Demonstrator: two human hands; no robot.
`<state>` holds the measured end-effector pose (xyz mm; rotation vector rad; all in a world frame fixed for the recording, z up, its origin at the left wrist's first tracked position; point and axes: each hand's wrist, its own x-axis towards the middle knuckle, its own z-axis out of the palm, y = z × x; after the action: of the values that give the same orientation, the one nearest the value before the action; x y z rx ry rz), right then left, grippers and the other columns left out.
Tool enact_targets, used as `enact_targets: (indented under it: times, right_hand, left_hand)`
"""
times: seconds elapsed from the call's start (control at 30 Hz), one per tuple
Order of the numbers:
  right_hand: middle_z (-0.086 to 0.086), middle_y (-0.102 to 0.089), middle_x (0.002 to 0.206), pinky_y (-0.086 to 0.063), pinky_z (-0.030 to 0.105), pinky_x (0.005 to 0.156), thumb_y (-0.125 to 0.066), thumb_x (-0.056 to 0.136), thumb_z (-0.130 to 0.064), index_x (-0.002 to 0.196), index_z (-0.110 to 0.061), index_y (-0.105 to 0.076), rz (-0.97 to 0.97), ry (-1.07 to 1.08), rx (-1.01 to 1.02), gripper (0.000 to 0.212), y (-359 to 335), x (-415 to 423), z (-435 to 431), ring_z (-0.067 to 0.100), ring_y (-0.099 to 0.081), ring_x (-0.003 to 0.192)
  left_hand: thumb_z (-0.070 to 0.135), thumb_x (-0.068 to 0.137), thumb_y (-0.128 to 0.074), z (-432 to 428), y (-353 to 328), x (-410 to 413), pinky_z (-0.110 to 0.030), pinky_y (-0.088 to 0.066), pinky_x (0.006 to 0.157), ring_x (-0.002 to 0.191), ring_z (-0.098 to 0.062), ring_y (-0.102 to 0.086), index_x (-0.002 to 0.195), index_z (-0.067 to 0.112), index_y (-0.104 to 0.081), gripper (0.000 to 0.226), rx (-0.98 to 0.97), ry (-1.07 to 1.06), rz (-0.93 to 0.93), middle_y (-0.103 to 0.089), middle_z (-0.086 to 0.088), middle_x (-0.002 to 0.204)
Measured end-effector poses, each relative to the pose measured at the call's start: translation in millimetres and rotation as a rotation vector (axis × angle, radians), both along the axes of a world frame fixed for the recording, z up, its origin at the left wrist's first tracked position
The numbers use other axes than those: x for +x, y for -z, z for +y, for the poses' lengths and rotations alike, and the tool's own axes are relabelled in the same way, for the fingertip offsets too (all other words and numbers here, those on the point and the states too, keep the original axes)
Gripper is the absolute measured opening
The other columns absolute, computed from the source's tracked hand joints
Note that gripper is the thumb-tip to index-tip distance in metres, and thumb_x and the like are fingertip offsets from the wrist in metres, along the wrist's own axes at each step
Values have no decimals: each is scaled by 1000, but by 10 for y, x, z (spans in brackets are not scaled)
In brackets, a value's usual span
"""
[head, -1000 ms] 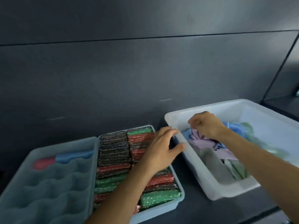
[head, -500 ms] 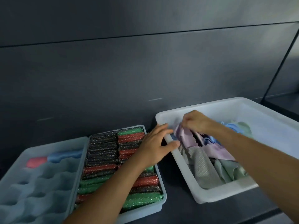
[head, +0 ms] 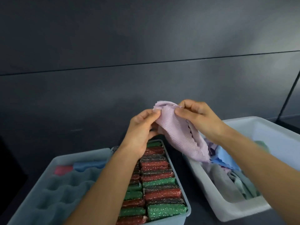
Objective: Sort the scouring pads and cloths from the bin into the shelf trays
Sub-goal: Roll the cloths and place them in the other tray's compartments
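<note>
A lilac waffle-weave cloth point(head: 178, 133) hangs in the air between both hands. My left hand point(head: 141, 132) pinches its left upper edge and my right hand point(head: 199, 119) pinches its right upper edge; its lower end trails over the rim of the white bin point(head: 230, 207). Blue, grey and pale green cloths point(head: 227, 174) lie heaped in that bin. The middle blue tray point(head: 186, 211) is packed with red, green and dark glittery scouring pads point(head: 160, 192). A left blue tray point(head: 71, 189) with scalloped slots holds a rolled red cloth point(head: 63, 169) and a rolled blue cloth point(head: 89, 164) at its back.
All three containers stand side by side on a dark shelf against a dark grey back wall point(head: 146, 78). A dark upright post point(head: 287, 98) rises at the far right behind the bin.
My right hand lifted the lilac cloth up out of the bin. My left hand left the bin's rim and took hold of the cloth's other edge. The view shifted upward.
</note>
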<state>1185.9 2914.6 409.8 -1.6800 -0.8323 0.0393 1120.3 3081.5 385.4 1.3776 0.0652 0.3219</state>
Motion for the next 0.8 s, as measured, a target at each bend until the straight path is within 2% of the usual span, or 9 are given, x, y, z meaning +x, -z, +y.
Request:
enact_targets:
  times: [0.1,0.23,0.33,0.47,0.53,0.63,0.7,0.77,0.8]
  right_hand:
    - [7,-48,66,-33,29,59,-58,94,-15,77,-3,-57,35,-28,68,21,-27,-137,183,18,-40,64]
    - [13,-53,74,-36,35,63,-61,93,-17,85,5,-57,60,-58,148,23,-56,-299,461,22,-44,69]
    - [9,-59,72,-42,25,60,-65,90,-16,86,-5,-61,48,-119,182,12,-64,-436,630,18,-51,66]
    - [3,-65,88,-43,30,72,-60,86,-45,97,-14,-67,174,-163,221,33,-98,-526,775,15,-57,75]
    - [-5,-69,101,-42,30,64,-54,96,-28,110,-22,-65,137,-127,167,19,-166,-544,848,12,-57,64]
    - [-6,-65,119,-45,30,62,-52,87,0,126,-24,-57,58,-291,32,46,-352,-600,932,16,-56,65]
    - [6,-68,110,-47,26,61,-56,82,3,123,-19,-60,15,-373,-57,47,-450,-612,970,21,-54,70]
    - [20,-60,84,-42,23,58,-62,85,4,112,-12,-64,-16,-361,-148,31,-520,-615,988,23,-47,67]
    - [18,-57,76,-41,21,58,-65,85,2,103,-10,-66,-27,-343,-177,21,-548,-629,983,20,-47,65]
  left_hand:
    - [22,95,-60,233,-128,-202,-34,-57,77,88,-16,-67,93,13,-71,14,144,-77,-46,-71,0,89]
    - [43,95,-51,409,-276,-492,-35,-56,80,96,-17,-68,108,23,-72,33,229,39,-44,-73,0,103]
    - [23,93,-63,527,-336,-608,-31,-53,82,90,-11,-69,98,19,-75,14,410,-104,-109,-75,-2,96]
    - [13,89,-66,786,-491,-734,-20,-44,81,86,-6,-61,89,17,-74,9,580,-163,-135,-64,-7,99]
    - [12,89,-63,866,-632,-800,-19,-41,78,83,-4,-56,85,19,-73,13,680,-95,-88,-59,-4,93]
    - [10,91,-60,934,-820,-857,-20,-44,84,85,-3,-61,84,20,-72,17,814,37,-39,-68,4,90]
    - [15,87,-64,987,-891,-879,-28,-48,91,90,-9,-64,87,22,-73,12,838,59,-45,-73,-5,95]
    - [11,88,-67,1046,-924,-913,-35,-50,88,84,-14,-63,93,17,-71,8,826,42,-72,-71,-13,91]
    - [8,90,-66,1072,-926,-932,-36,-50,84,82,-16,-61,97,14,-67,9,800,36,-82,-69,-13,88]
